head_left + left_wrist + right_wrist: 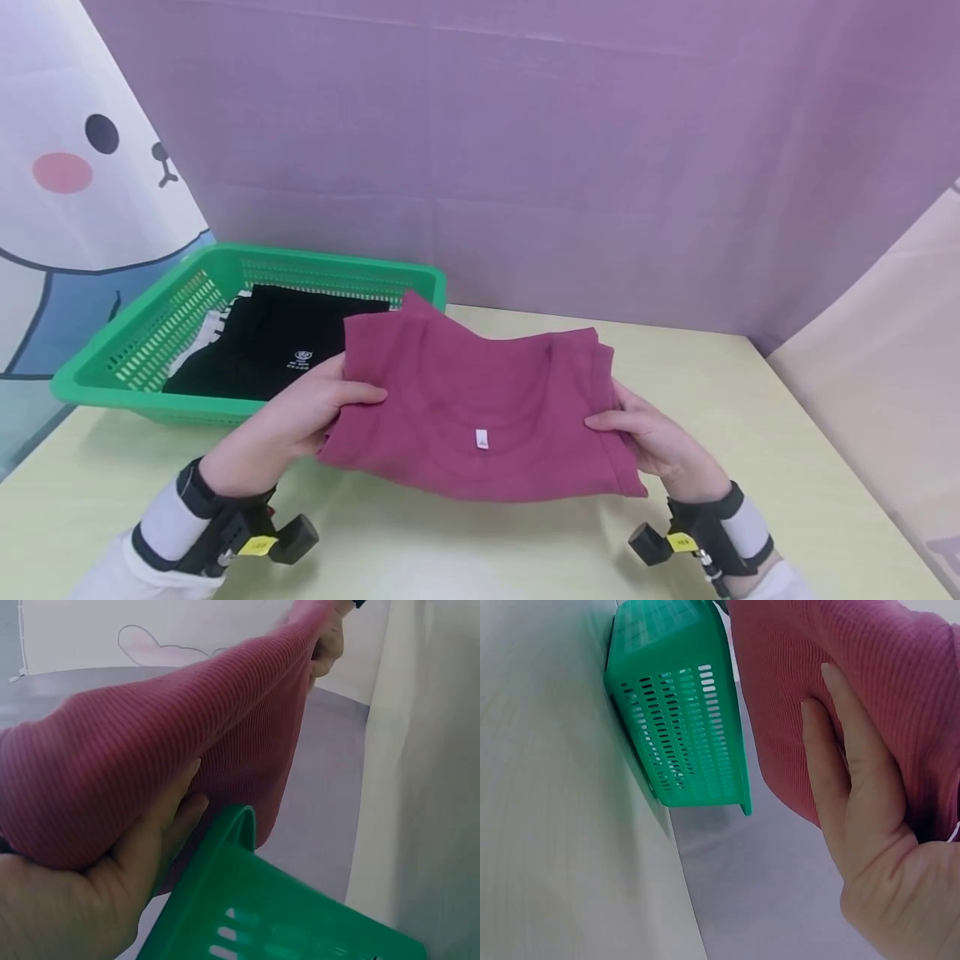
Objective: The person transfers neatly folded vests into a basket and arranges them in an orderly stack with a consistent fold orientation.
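A folded maroon ribbed shirt (495,392) with a small white neck label is held up between both hands, above the table. My left hand (322,404) grips its left side, thumb on top and fingers underneath. On the opposite side my right hand (652,433) pinches the edge the same way. In the left wrist view the left hand (112,892) supports the ribbed underside of the shirt (172,727), close to the basket rim. The right wrist view shows fingers of the right hand (870,795) spread beneath the cloth.
A green plastic basket (247,407) stands at the back left of the pale table (465,558). Folded black clothing (300,333) lies in it, with a black-and-white striped piece (202,337) beside. A purple cloth backdrop (525,167) hangs behind the table.
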A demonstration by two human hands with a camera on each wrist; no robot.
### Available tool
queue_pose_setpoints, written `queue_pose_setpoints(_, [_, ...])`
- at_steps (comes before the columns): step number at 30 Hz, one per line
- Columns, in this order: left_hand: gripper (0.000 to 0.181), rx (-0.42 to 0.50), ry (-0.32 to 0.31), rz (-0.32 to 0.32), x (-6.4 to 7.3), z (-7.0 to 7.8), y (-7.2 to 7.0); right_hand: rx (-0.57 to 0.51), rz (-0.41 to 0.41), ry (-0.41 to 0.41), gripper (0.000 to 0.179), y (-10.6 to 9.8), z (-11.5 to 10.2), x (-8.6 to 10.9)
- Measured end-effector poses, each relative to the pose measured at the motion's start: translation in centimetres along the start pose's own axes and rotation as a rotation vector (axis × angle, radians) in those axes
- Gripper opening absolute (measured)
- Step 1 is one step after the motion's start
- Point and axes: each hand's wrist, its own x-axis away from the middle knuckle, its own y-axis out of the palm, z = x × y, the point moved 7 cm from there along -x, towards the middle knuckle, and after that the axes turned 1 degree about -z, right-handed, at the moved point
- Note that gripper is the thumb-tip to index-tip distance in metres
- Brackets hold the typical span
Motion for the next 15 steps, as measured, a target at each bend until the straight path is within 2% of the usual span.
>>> queue_pose_setpoints(4, [0.043, 0.021, -0.003, -0.01, 0.5, -0.2, -0.6, 0.0, 0.007, 0.011, 0.053, 0.4, 0.2, -0.3])
queue_pose_setpoints(11, [0.038, 0.077, 0.032, -0.067, 1.1, -0.2, -1.5, 0.008, 0.016, 0.019, 0.054, 1.0, 0.2, -0.9])
queue_pose_setpoints(15, [0.036, 0.089, 0.014, -0.056, 1.4, -0.3, -2.2, 0.011, 0.006, 0.003, 0.055, 1.4, 0.2, -1.3])
